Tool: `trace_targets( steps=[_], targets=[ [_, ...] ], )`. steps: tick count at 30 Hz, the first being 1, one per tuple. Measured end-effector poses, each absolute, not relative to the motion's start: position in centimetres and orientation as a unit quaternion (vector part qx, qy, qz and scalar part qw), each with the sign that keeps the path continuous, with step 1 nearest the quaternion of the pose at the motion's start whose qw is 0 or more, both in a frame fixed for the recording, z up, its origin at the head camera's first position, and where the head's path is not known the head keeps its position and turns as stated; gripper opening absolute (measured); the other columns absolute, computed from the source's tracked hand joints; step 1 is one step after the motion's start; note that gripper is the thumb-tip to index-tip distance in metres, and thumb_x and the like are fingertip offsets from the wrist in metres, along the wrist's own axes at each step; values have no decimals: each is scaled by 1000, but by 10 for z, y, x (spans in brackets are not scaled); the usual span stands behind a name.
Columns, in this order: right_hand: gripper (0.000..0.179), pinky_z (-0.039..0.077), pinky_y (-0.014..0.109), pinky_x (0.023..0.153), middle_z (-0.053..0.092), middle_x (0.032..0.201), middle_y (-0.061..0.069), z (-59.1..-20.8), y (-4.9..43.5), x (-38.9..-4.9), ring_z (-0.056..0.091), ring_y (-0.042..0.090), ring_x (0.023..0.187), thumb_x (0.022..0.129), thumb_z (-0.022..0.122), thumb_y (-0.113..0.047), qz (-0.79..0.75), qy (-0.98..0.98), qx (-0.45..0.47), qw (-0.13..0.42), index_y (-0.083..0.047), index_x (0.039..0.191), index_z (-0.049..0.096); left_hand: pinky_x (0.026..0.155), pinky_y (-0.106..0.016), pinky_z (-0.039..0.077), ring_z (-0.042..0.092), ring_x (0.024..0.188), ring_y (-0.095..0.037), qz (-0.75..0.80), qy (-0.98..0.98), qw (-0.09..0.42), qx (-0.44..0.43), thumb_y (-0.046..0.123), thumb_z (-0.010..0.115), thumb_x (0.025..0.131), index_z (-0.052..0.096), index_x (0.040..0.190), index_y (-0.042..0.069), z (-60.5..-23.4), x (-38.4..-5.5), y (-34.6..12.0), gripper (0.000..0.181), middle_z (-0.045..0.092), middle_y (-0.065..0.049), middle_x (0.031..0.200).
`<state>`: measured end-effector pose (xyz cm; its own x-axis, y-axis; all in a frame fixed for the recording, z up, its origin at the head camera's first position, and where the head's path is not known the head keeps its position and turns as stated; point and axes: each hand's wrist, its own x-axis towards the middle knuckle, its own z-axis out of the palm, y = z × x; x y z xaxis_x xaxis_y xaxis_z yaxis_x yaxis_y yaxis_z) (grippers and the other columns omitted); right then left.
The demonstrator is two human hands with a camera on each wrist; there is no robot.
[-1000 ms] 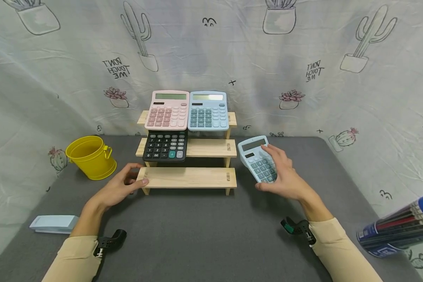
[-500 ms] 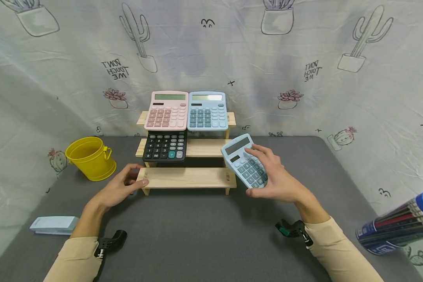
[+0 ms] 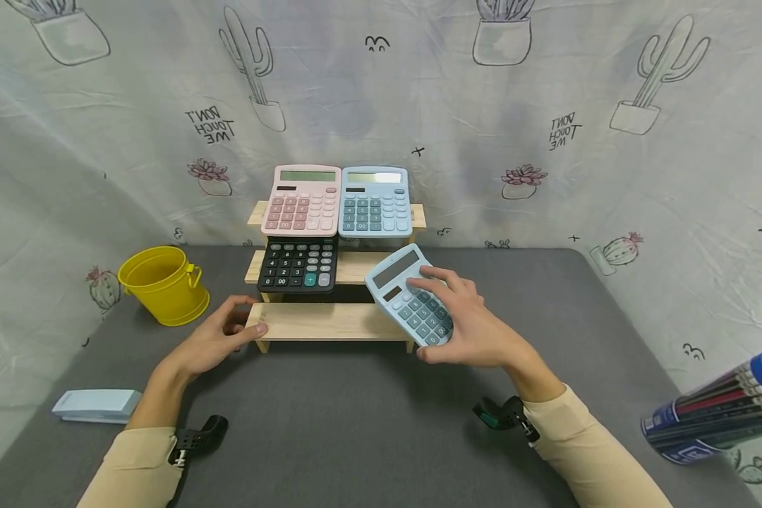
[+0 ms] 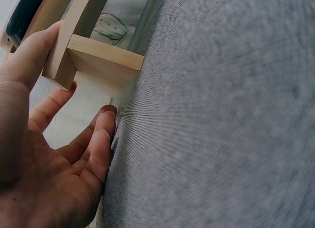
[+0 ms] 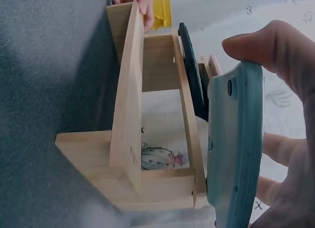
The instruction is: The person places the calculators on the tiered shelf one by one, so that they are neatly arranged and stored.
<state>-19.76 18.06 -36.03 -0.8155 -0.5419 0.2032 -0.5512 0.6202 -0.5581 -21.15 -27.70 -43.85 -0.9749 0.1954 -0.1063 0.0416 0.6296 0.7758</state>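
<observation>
My right hand (image 3: 476,326) grips a light blue calculator (image 3: 395,281) by its right side and lower edge, tilted over the right part of a three-tier wooden shelf rack (image 3: 330,322). In the right wrist view the held calculator (image 5: 235,149) shows edge-on close to the middle tier. My left hand (image 3: 211,340) pinches the left end of the lowest board, thumb on top and a finger underneath. A pink calculator (image 3: 317,212) and another blue calculator (image 3: 375,204) lean side by side on the top tier. Below the pink one, a black calculator (image 3: 297,265) leans on the middle tier.
A yellow bucket (image 3: 168,293) stands left of the rack. Nearer me on the left lies a pale blue oblong object (image 3: 95,405), partly behind my forearm. A clear tub of pencils (image 3: 714,409) with a blue lid stands at the right. Patterned cloth hangs behind the table.
My right hand has carried the light blue calculator leftward, from beside the rack to over its right part. My left hand has stayed at the lowest board's left end.
</observation>
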Motion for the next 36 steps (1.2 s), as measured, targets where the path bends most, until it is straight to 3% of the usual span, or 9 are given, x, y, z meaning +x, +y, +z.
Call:
trace_targets(
  steps=[13, 29, 36],
  targets=[
    [93, 29, 55, 96, 28, 166, -2, -361, 150, -215, 26, 38, 140, 70, 85, -45, 301, -904, 302, 31, -27, 153, 48, 80, -35, 50, 57, 105, -32, 427, 897, 86, 69, 45, 66, 100, 31, 152, 10, -439, -210, -278, 72, 47, -26, 146],
    [92, 23, 65, 110, 31, 165, 5, -366, 123, -228, 25, 43, 144, 75, 86, -59, 286, -922, 250, 69, -23, 152, 50, 82, -36, 49, 56, 110, -33, 414, 904, 88, 55, 51, 66, 98, 29, 155, 9, -439, -211, -275, 79, 46, -24, 148],
    [95, 28, 61, 102, 34, 164, 8, -372, 111, -234, 29, 44, 140, 75, 83, -66, 259, -934, 222, 105, -22, 153, 50, 79, -35, 47, 55, 103, -31, 412, 905, 86, 56, 50, 66, 98, 31, 153, 9, -440, -214, -277, 77, 52, -24, 139]
  ],
)
